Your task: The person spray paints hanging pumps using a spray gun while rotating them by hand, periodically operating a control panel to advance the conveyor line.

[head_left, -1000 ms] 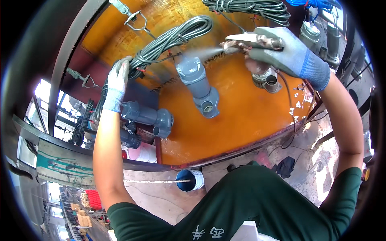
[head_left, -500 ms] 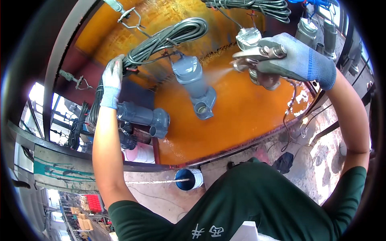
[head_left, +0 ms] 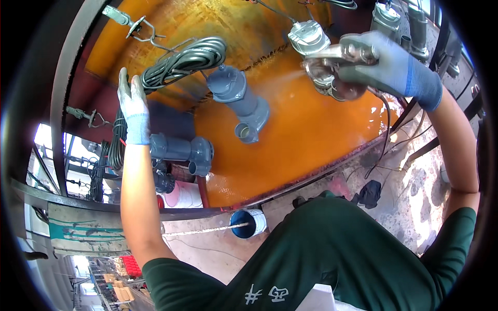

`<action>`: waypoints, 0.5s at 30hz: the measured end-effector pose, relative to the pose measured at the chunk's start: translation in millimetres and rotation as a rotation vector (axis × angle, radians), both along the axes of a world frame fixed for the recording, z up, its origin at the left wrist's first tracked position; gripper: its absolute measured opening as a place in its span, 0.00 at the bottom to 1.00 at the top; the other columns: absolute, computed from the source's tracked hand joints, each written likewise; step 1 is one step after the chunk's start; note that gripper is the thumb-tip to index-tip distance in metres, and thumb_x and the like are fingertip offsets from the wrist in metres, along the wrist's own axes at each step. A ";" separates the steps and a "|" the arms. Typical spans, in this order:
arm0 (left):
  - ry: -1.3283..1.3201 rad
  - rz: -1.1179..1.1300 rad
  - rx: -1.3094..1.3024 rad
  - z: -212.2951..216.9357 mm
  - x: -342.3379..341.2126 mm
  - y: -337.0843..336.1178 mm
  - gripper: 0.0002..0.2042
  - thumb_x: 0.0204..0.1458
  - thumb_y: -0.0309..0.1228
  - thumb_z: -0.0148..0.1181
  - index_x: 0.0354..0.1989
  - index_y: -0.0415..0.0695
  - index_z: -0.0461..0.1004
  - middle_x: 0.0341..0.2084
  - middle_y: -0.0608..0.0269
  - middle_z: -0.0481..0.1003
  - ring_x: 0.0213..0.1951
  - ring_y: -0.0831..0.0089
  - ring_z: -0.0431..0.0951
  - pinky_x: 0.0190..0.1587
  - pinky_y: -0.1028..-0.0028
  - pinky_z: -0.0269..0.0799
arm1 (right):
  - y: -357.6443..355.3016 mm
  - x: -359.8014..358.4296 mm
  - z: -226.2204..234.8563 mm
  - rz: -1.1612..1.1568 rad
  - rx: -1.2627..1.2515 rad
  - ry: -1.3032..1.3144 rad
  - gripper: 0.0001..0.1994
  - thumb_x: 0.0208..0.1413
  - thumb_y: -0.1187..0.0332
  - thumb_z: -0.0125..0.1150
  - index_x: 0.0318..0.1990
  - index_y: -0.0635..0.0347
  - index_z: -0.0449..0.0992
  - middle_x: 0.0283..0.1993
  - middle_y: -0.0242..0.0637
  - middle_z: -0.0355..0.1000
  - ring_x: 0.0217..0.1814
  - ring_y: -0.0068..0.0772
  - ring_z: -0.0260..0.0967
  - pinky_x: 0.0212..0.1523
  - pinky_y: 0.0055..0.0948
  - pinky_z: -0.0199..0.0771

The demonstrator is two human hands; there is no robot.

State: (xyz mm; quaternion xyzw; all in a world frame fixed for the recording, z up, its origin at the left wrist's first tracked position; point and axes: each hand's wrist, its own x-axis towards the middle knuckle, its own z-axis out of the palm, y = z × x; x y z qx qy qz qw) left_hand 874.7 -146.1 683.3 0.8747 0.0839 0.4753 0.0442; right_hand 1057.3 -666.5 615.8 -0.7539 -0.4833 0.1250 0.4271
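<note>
My right hand [head_left: 381, 65], in a grey-and-blue knit glove, is closed around a metal spray gun [head_left: 348, 54]. A pale mist leaves its nozzle toward a blue-grey submersible pump [head_left: 239, 96], which hangs tilted with its round outlet toward me. Above this pump is a looped bundle of dark cable [head_left: 187, 62]. My left hand [head_left: 134, 98], gloved too, is raised at the bundle's left end with its fingers stretched out. Whether it touches the cable I cannot tell. Behind the spray gun hangs a pale, unpainted-looking pump [head_left: 309, 39], partly covered by the gun.
An orange-coated booth floor [head_left: 306, 135] lies beneath the pumps. Another blue-grey pump [head_left: 181, 151] hangs left, beside my forearm. Metal hooks [head_left: 140, 28] hang upper left. A bucket with a stick [head_left: 249, 224] stands below the booth edge. More pumps [head_left: 386, 20] hang upper right; a hose [head_left: 386, 124] trails down.
My left hand's fingers have straightened and come away from the cable bundle's end. The hanging pump has turned, its outlet now further left. The spray continues, and the whole view has shifted slightly.
</note>
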 end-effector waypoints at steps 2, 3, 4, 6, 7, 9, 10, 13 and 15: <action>-0.036 -0.087 0.014 -1.3 3.8 -46.5 0.26 0.71 0.39 0.53 0.73 0.37 0.66 0.69 0.42 0.68 0.67 0.53 0.71 0.70 0.62 0.64 | -5.9 18.4 -5.0 -0.042 0.149 -0.173 0.20 0.63 0.63 0.70 0.57 0.65 0.79 0.44 0.37 0.82 0.41 0.22 0.78 0.45 0.25 0.81; 0.005 -0.088 -0.009 -1.1 7.6 -71.7 0.25 0.70 0.35 0.52 0.72 0.37 0.67 0.69 0.43 0.68 0.68 0.55 0.70 0.70 0.62 0.64 | -8.0 20.1 -4.4 -0.032 0.230 -0.108 0.22 0.64 0.61 0.70 0.59 0.65 0.78 0.45 0.36 0.82 0.41 0.22 0.78 0.46 0.24 0.81; 0.018 -0.243 -0.027 -4.3 2.1 -94.5 0.24 0.69 0.32 0.51 0.71 0.37 0.68 0.68 0.44 0.69 0.68 0.55 0.69 0.71 0.61 0.63 | -8.0 20.8 -1.0 -0.007 0.316 -0.043 0.23 0.65 0.59 0.70 0.60 0.65 0.78 0.46 0.36 0.83 0.41 0.23 0.79 0.46 0.24 0.82; 0.121 -0.295 0.042 -3.1 -4.7 -120.7 0.23 0.68 0.30 0.51 0.69 0.38 0.70 0.68 0.44 0.69 0.69 0.53 0.69 0.72 0.59 0.62 | -11.4 -1.0 39.7 -0.050 -0.055 0.028 0.25 0.63 0.56 0.72 0.60 0.63 0.78 0.51 0.40 0.81 0.51 0.33 0.80 0.51 0.28 0.83; 0.165 -0.327 0.142 -1.8 -4.3 -131.0 0.22 0.67 0.30 0.52 0.68 0.38 0.71 0.67 0.44 0.70 0.69 0.52 0.69 0.73 0.58 0.61 | -9.6 1.1 37.8 -0.048 -0.051 0.023 0.25 0.63 0.56 0.72 0.60 0.63 0.78 0.51 0.40 0.81 0.51 0.33 0.80 0.51 0.28 0.83; 0.266 -0.421 0.246 -1.7 -0.9 -139.5 0.20 0.66 0.31 0.53 0.64 0.37 0.74 0.63 0.45 0.73 0.68 0.48 0.69 0.73 0.55 0.60 | -2.3 7.6 30.5 -0.028 -0.043 -0.575 0.26 0.59 0.53 0.74 0.57 0.62 0.79 0.40 0.43 0.80 0.46 0.37 0.80 0.50 0.33 0.80; 0.303 -0.461 0.252 -2.1 -0.5 -145.0 0.19 0.67 0.32 0.52 0.62 0.37 0.76 0.60 0.46 0.76 0.67 0.48 0.71 0.73 0.54 0.60 | 1.7 5.4 51.8 0.009 -0.162 -0.359 0.24 0.60 0.54 0.74 0.55 0.63 0.80 0.39 0.41 0.80 0.43 0.32 0.80 0.46 0.31 0.80; 0.279 -0.426 0.190 -7.7 -7.5 -143.1 0.18 0.67 0.33 0.52 0.60 0.37 0.77 0.60 0.46 0.77 0.66 0.48 0.72 0.72 0.54 0.61 | 6.5 2.2 61.2 0.284 0.212 0.153 0.23 0.73 0.68 0.55 0.72 0.64 0.67 0.34 0.35 0.80 0.33 0.22 0.76 0.35 0.24 0.81; 0.249 -0.416 0.113 -11.8 -16.3 -133.6 0.19 0.69 0.36 0.50 0.59 0.37 0.78 0.60 0.47 0.77 0.67 0.50 0.71 0.72 0.55 0.60 | 15.1 35.0 22.2 0.086 0.205 -0.023 0.15 0.65 0.59 0.69 0.48 0.63 0.80 0.37 0.33 0.80 0.36 0.19 0.76 0.35 0.21 0.78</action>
